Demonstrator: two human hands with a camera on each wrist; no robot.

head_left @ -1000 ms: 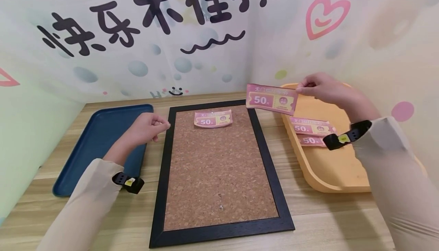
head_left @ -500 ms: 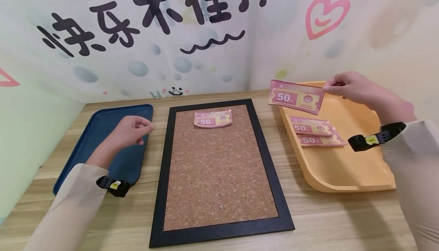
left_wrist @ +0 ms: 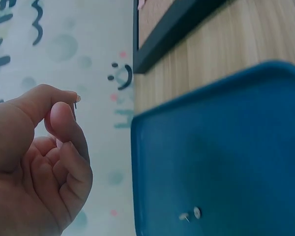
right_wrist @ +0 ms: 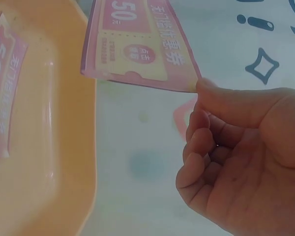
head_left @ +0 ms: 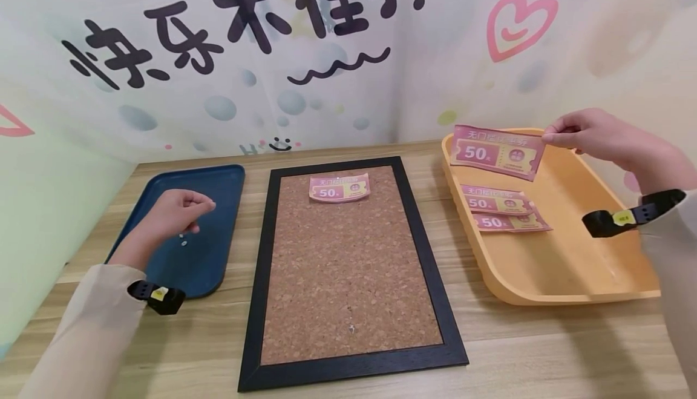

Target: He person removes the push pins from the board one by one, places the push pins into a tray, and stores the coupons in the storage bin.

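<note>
My right hand (head_left: 601, 135) pinches a pink paper coupon (head_left: 495, 152) by its right corner, above the yellow tray (head_left: 509, 290). Two more coupons (head_left: 498, 199) lie overlapping in that tray. In the left wrist view my left hand (left_wrist: 49, 157) pinches a thumbtack (left_wrist: 75, 105), its thin dark pin showing at the fingertips. That hand hovers over the blue tray (head_left: 215, 266), where a few thumbtacks (left_wrist: 196, 213) lie. Between the trays is a black-framed cork board (head_left: 348, 266), with one coupon (head_left: 339, 187) at its top, a small pale dot at that coupon's upper edge.
A wooden table (head_left: 523, 350) carries the board and both trays. Behind it hangs a printed backdrop (head_left: 348, 108) with large dark characters. Near the board's lower edge is a small pale mark (head_left: 351, 328).
My right hand has moved right with the coupon, from beside the board to over the yellow tray. The left hand has drawn left from the board's edge to over the blue tray.
</note>
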